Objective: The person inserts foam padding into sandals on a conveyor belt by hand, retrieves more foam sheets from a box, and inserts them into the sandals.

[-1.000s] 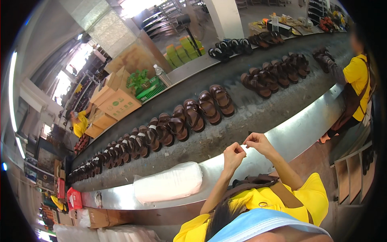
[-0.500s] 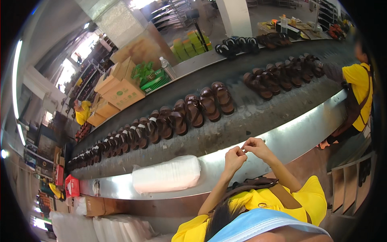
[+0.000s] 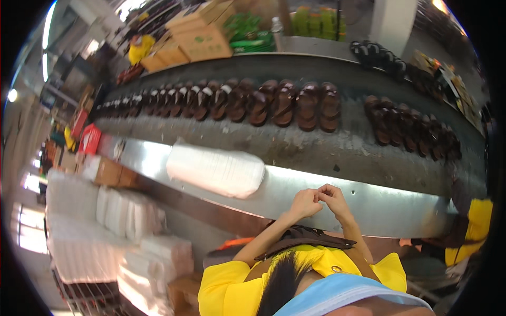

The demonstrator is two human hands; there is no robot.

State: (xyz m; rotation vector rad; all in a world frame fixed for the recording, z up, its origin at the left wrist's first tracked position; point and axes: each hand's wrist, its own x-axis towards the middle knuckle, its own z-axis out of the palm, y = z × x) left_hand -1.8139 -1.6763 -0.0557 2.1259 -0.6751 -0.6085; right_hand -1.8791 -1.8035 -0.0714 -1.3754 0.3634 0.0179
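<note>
My left hand point(image 3: 307, 203) and my right hand point(image 3: 332, 198) meet over the near metal ledge point(image 3: 369, 203), fingertips pinched together and touching. Whatever lies between them, if anything, is too small or hidden to make out. Left of my hands, a white stack wrapped in clear plastic point(image 3: 215, 171) lies on that ledge. Beyond it, a long row of brown sandals point(image 3: 284, 102) stands on the dark conveyor belt point(image 3: 295, 145), some with white pieces on their straps. A second group of brown sandals point(image 3: 411, 126) sits farther right on the belt.
Cardboard boxes point(image 3: 203, 39), a green bag point(image 3: 247, 26) and a bottle point(image 3: 277, 31) stand on the far side. Black sandals point(image 3: 377, 55) rest on the far ledge. A red bin point(image 3: 89, 139) is at left, wrapped white stacks point(image 3: 74, 226) lower left, and a person in yellow point(image 3: 477, 224) at right.
The view has turned, so the belt and sandals sit differently in the picture and more of the lower-left stacks shows. My hands stay together with fingertips pinched.
</note>
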